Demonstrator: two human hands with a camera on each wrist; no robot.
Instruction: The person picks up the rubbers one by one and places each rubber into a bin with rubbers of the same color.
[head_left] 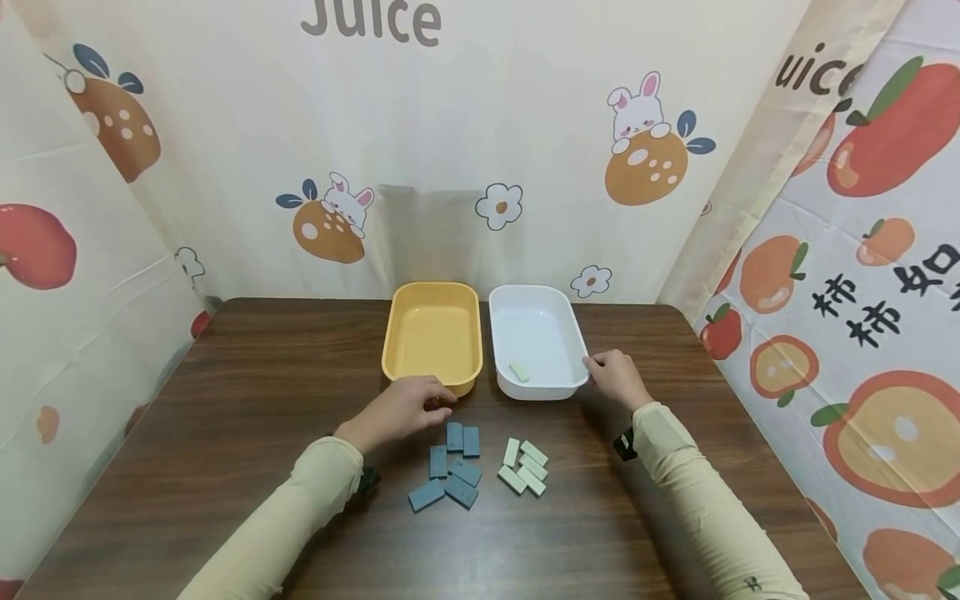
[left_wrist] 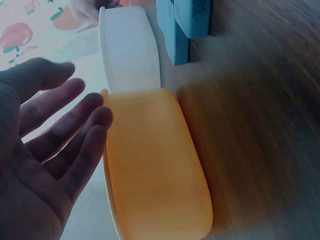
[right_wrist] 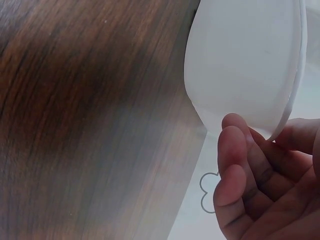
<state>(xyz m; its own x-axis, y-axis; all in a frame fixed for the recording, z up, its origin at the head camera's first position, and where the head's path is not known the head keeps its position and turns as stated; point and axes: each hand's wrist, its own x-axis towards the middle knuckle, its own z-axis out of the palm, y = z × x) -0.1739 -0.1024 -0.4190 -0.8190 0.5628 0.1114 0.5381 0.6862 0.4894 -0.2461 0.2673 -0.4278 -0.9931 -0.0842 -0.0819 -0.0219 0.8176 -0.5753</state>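
Note:
My right hand [head_left: 617,377] pinches the right rim of a white tray [head_left: 536,333] between thumb and fingers; the right wrist view shows the rim between the thumb and fingers [right_wrist: 233,145]. Inside that tray lies one pale green block [head_left: 519,371]. At the front of a yellow tray [head_left: 433,333], my left hand [head_left: 401,410] hovers with loosely bent fingers. Nothing is in its grasp, and its fingertips [left_wrist: 102,117] are close to the yellow rim. Several blue blocks [head_left: 438,462] lie flat just in front of the left hand. Several pale green blocks [head_left: 512,480] are grouped to their right.
The two trays stand side by side at the back of the dark wooden table [head_left: 300,358]. Behind them hangs a printed curtain [head_left: 450,150], with more printed cloth [head_left: 847,333] along the right side and the left.

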